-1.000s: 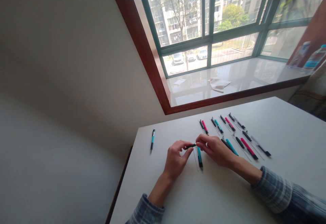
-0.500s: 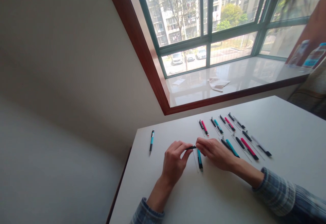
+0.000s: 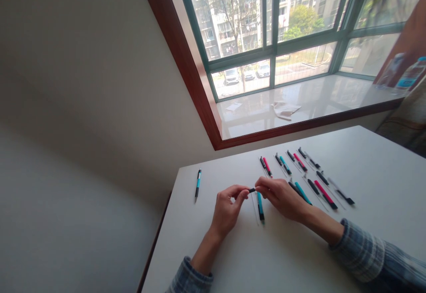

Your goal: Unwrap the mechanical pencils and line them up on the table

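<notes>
My left hand (image 3: 226, 211) is pinching a black pen part (image 3: 252, 190) (seemingly for steadiness) while my right hand (image 3: 282, 197) is gripping its end.

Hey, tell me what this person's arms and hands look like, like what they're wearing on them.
The left hand and right hand are ungloved, with bare wrists. The left sleeve and right sleeve are plaid in blues, greys and white; the right one looks darker navy farther up.
</notes>
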`<act>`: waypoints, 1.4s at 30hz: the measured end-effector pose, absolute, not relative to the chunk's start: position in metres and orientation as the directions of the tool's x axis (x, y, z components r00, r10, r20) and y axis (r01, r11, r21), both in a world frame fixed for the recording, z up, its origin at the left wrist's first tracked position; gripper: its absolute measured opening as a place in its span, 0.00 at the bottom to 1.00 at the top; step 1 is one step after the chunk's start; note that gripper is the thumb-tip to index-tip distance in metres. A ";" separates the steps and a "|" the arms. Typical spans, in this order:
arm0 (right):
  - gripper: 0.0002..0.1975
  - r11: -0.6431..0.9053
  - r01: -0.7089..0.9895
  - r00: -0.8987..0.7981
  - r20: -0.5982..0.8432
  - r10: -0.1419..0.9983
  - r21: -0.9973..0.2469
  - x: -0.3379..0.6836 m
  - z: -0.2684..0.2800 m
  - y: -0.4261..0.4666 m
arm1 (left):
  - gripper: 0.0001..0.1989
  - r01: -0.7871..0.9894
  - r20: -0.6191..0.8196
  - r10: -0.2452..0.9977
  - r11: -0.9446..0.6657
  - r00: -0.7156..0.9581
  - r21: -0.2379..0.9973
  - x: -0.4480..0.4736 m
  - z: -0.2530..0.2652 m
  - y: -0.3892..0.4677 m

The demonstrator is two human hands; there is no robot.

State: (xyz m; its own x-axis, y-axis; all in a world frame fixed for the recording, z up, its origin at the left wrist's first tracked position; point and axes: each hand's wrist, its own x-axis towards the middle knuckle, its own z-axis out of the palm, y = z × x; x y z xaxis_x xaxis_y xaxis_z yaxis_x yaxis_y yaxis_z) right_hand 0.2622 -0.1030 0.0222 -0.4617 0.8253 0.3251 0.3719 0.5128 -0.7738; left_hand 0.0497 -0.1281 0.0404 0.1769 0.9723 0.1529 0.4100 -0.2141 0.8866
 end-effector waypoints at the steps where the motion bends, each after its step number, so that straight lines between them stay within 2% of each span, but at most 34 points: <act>1: 0.15 0.517 0.375 -0.470 0.323 0.822 -0.769 0.262 0.023 -0.103 | 0.16 0.411 0.155 0.972 -0.215 0.174 0.886 0.050 0.040 -0.128; 6: 0.17 0.515 0.473 -0.463 0.296 0.836 -0.715 0.261 0.019 -0.103 | 0.13 0.460 0.213 0.962 -0.268 0.170 0.847 0.050 0.040 -0.129; 9: 0.17 0.506 0.474 -0.451 0.295 0.842 -0.720 0.261 0.019 -0.103 | 0.12 0.480 0.243 0.958 -0.287 0.153 0.829 0.051 0.041 -0.130; 11: 0.17 0.499 0.454 -0.435 0.305 0.847 -0.738 0.260 0.020 -0.104 | 0.13 0.408 0.213 0.970 -0.241 0.113 0.881 0.052 0.040 -0.129; 14: 0.16 0.509 0.446 -0.446 0.311 0.839 -0.736 0.259 0.022 -0.105 | 0.15 0.197 0.107 0.993 -0.116 0.052 0.973 0.052 0.035 -0.128; 17: 0.13 0.547 0.462 -0.478 0.324 0.817 -0.698 0.259 0.020 -0.106 | 0.16 0.056 0.052 0.999 -0.052 -0.004 0.997 0.051 0.032 -0.126; 19: 0.11 0.557 0.485 -0.463 0.343 0.817 -0.674 0.261 0.017 -0.104 | 0.16 0.030 0.063 0.997 -0.062 -0.040 0.998 0.049 0.032 -0.124; 23: 0.09 0.566 0.534 -0.445 0.360 0.820 -0.628 0.267 0.012 -0.098 | 0.12 0.059 0.087 0.995 -0.085 -0.041 0.995 0.048 0.035 -0.123; 28: 0.08 0.658 0.479 -0.611 0.318 0.725 -0.581 0.272 0.016 -0.096 | 0.06 0.121 0.131 0.991 -0.129 -0.007 0.984 0.048 0.035 -0.124; 32: 0.11 0.720 0.464 -0.711 0.268 0.650 -0.516 0.272 0.021 -0.098 | 0.06 0.233 0.145 0.987 -0.157 0.067 0.960 0.048 0.034 -0.128; 36: 0.09 0.736 0.476 -0.735 0.242 0.633 -0.481 0.273 0.020 -0.097 | 0.06 0.369 0.134 0.984 -0.167 0.114 0.914 0.047 0.034 -0.130; 39: 0.07 0.749 0.466 -0.736 0.263 0.624 -0.472 0.273 0.021 -0.096 | 0.07 0.425 0.125 0.983 -0.172 0.136 0.889 0.046 0.034 -0.131; 42: 0.07 0.756 0.448 -0.712 0.321 0.624 -0.477 0.273 0.026 -0.096 | 0.09 0.404 0.123 0.983 -0.168 0.135 0.899 0.045 0.035 -0.130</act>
